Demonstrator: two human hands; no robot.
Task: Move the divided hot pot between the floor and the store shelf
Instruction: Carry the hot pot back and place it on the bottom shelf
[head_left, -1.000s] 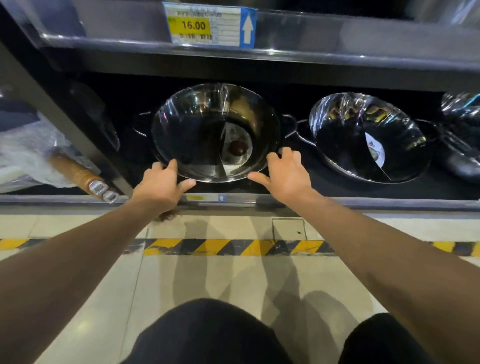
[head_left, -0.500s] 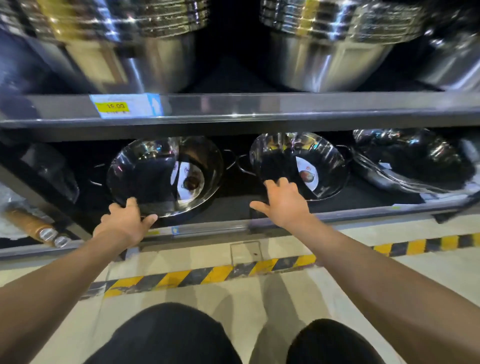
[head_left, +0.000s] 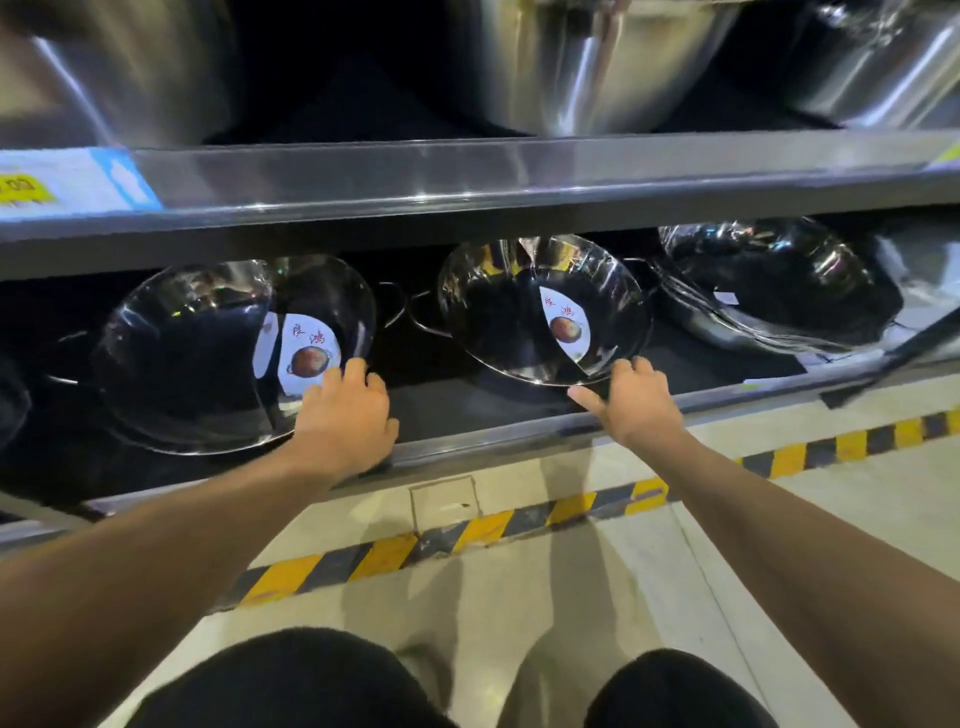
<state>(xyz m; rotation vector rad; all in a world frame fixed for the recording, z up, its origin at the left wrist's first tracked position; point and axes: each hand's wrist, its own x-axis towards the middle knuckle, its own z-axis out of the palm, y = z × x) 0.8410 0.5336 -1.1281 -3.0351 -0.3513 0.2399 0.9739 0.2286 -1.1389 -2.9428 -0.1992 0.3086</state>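
Two shiny steel divided hot pots stand tilted on the bottom shelf (head_left: 467, 410). The left pot (head_left: 208, 353) has a white label with red writing beside its divider. The middle pot (head_left: 509, 312) carries the same label. My left hand (head_left: 345, 415) rests over the shelf's front edge at the left pot's right rim, fingers curled and touching the rim. My right hand (head_left: 631, 400) touches the near rim of the middle pot, thumb spread out to the left. Neither pot is lifted.
A third stack of steel pans (head_left: 779, 291) sits at the right of the same shelf. Large steel pots (head_left: 597, 62) stand on the shelf above, whose edge carries a price tag (head_left: 62, 182). Yellow-black tape (head_left: 467, 535) runs along the floor tiles. My knees (head_left: 291, 680) are at the bottom.
The view swung right and closer. My left hand left the left pot's near rim and went to its right rim. My right hand moved from the first pot over to the middle pot's rim.
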